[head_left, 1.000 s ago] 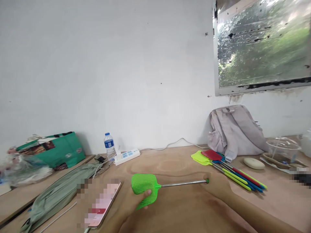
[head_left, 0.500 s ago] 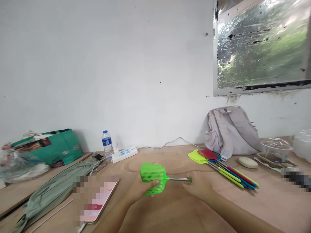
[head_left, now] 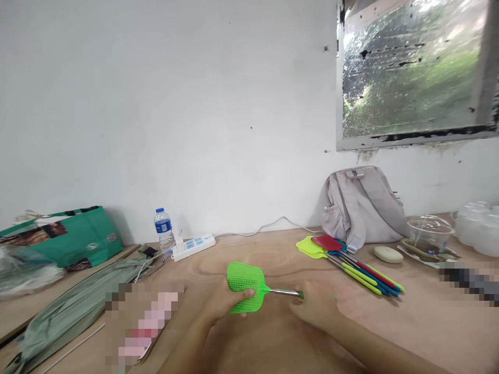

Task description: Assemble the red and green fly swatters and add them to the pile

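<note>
A bright green fly swatter (head_left: 245, 280) is held sideways just above the table, between both hands. My left hand (head_left: 224, 300) pinches its perforated head, thumb on top and fingertips showing below. My right hand (head_left: 315, 304) is wrapped round the handle, covering most of it; a bit of green shows on either side of the fist. Between the hands a short silver metal shaft (head_left: 284, 292) is bare. To the right lies a bundle of several other fly swatters (head_left: 356, 266) with yellow, red and blue heads and handles.
Against the wall stand a grey backpack (head_left: 360, 208), a water bottle (head_left: 162, 228) and a white power strip (head_left: 194, 248). A soap-like oval (head_left: 388, 254) and a clear plastic bowl (head_left: 431, 234) sit at right. A green bag (head_left: 78, 236), grey-green cloth case (head_left: 78, 301) and blurred phone (head_left: 150, 327) are at left.
My right hand now covers the handle's near end more fully, and slightly less bare shaft shows. My left hand keeps its pinch on the head. The camera view has turned slightly right.
</note>
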`<action>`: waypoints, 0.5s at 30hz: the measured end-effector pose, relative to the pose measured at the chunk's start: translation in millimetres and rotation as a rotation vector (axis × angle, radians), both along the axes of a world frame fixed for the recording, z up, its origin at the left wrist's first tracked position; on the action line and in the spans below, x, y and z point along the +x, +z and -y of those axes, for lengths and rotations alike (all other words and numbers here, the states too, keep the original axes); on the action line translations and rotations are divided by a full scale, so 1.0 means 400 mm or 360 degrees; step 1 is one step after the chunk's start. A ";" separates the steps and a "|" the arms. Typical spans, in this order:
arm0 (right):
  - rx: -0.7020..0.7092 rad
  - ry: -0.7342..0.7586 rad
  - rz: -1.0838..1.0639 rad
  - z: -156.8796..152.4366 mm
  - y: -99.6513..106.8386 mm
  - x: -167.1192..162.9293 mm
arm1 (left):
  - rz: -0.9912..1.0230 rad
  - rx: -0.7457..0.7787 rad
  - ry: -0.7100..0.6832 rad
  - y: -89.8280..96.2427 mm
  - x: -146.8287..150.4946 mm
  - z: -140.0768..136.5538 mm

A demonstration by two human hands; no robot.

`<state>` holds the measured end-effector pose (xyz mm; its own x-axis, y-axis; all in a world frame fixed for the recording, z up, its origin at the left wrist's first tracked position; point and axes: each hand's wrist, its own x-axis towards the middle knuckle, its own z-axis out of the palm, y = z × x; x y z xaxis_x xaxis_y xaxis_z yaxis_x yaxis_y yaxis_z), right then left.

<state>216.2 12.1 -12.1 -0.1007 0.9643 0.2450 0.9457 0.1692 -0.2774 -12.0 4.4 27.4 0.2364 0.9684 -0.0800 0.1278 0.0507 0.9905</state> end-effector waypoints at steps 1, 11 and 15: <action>0.0007 0.0027 -0.0004 -0.003 -0.009 0.004 | 0.0049 -0.0027 -0.0022 -0.020 -0.001 -0.009; -0.0024 0.0994 -0.0290 -0.018 -0.017 0.071 | 0.0613 -0.0186 0.0119 -0.115 -0.074 -0.068; 0.0090 0.0925 -0.0133 -0.059 -0.027 0.126 | 0.0975 -0.0206 0.0132 -0.114 -0.089 -0.087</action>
